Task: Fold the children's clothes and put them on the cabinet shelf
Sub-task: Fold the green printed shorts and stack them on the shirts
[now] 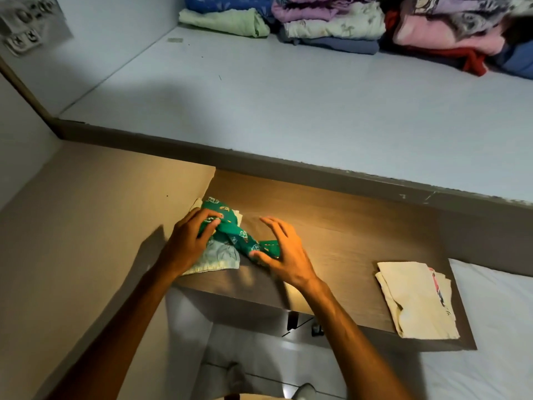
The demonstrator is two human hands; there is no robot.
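Note:
A green printed children's garment lies twisted on the brown wooden shelf, on top of a pale grey-green folded piece. My left hand grips the garment's upper end with curled fingers. My right hand pinches its lower end between thumb and fingers, the other fingers spread. A folded cream garment with a pink print lies at the shelf's right end.
Above and behind, a wide pale shelf carries stacks of folded clothes in green, lilac, pink, red and blue. A cabinet wall closes the left side. The floor shows below the shelf edge.

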